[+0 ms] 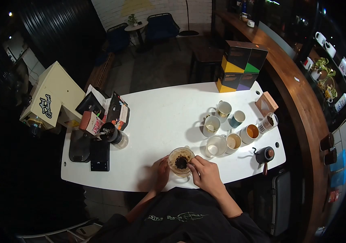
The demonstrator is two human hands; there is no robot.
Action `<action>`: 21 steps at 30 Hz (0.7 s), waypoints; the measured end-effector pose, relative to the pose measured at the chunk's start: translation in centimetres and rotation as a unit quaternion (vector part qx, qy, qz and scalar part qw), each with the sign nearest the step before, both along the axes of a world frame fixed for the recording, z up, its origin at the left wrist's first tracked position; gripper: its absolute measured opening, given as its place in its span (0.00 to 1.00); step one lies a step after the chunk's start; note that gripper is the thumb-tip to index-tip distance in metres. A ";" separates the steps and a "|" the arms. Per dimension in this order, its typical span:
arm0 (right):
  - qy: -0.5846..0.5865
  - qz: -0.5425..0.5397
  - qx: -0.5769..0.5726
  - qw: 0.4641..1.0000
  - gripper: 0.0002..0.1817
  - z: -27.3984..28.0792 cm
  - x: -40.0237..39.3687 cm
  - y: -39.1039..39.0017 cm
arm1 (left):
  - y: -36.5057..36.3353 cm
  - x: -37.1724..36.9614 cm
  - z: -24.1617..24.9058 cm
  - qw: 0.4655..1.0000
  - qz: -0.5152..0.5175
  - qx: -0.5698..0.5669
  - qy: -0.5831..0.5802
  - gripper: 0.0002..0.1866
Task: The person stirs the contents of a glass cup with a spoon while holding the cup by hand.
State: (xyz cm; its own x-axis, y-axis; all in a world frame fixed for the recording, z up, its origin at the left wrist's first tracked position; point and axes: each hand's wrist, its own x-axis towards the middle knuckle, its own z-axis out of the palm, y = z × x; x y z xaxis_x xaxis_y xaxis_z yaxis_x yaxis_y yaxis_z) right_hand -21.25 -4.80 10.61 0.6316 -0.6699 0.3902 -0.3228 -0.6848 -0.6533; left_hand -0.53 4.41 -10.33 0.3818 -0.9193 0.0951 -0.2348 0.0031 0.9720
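Near the front edge of the table stands a coffee dripper (179, 175) lined with a stained paper filter (174, 154). Dark wet coffee grounds (181, 163) lie in the bottom of the filter. My left hand (163, 174) is curled against the dripper's left side, its fingers partly hidden behind it. From the right, my right hand (207, 173) pinches the filter's rim between thumb and fingers. Just to the right are a clear glass pitcher (216, 146) and a cup (233, 141).
Several cups, one a mug with orange-brown liquid (250, 133), stand to the right, near a black gooseneck kettle (265, 155). At left are a hand grinder (110, 133), a black scale (100, 156) and a cream-coloured machine (53, 97). Stacked boxes (237, 60) occupy the back right corner.
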 end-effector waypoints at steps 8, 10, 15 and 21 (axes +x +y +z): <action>0.012 0.005 -0.002 1.000 0.03 0.3 0.0 0.0 | 0.0 -0.5 0.8 0.999 0.001 -0.001 0.034 0.19; 0.018 0.008 -0.002 1.000 0.04 0.3 0.0 0.0 | -0.1 -0.5 0.8 0.999 -0.020 0.007 0.028 0.20; 0.008 0.007 -0.002 1.000 0.03 0.2 0.1 0.0 | 0.0 -0.8 0.5 0.998 -0.008 -0.014 0.060 0.24; 0.006 0.007 -0.006 1.000 0.03 0.3 0.1 0.0 | -0.1 -1.2 1.9 0.994 -0.015 -0.005 0.105 0.26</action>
